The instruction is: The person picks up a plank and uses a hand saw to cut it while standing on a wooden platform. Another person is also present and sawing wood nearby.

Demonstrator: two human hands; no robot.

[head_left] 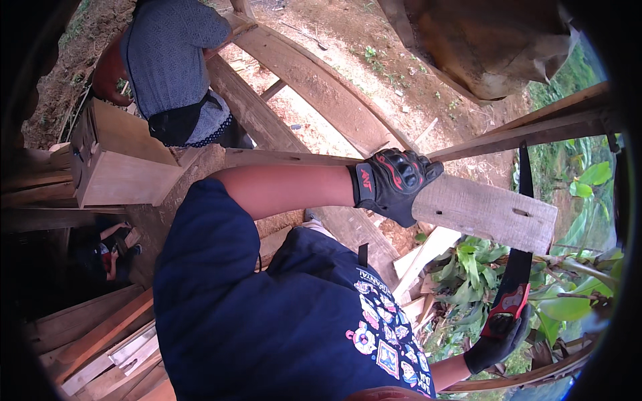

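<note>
Board held at one end, saw set across the other

The pale, weathered board point(485, 212) lies right of centre, its long axis running left to right; the left hand point(394, 182), gloved black and red, clenches its left end. The hand saw point(520, 250) crosses the board's right end nearly upright, its handle gripped by the right hand point(498, 344) in the lower right. Another person point(170, 67) bends over a wooden box point(117, 164) at upper left.

Gloved hands: two, the left hand point(394, 184) and the right hand point(496, 346)
Saws: one, a saw point(518, 267) with a red and black handle
Planks held: one, a plank point(488, 212)
Wooden boxes: one, a box point(117, 160)
Other people: one, a person point(170, 67) in a grey shirt
Offcuts: a pile point(107, 344), too many to count
</note>
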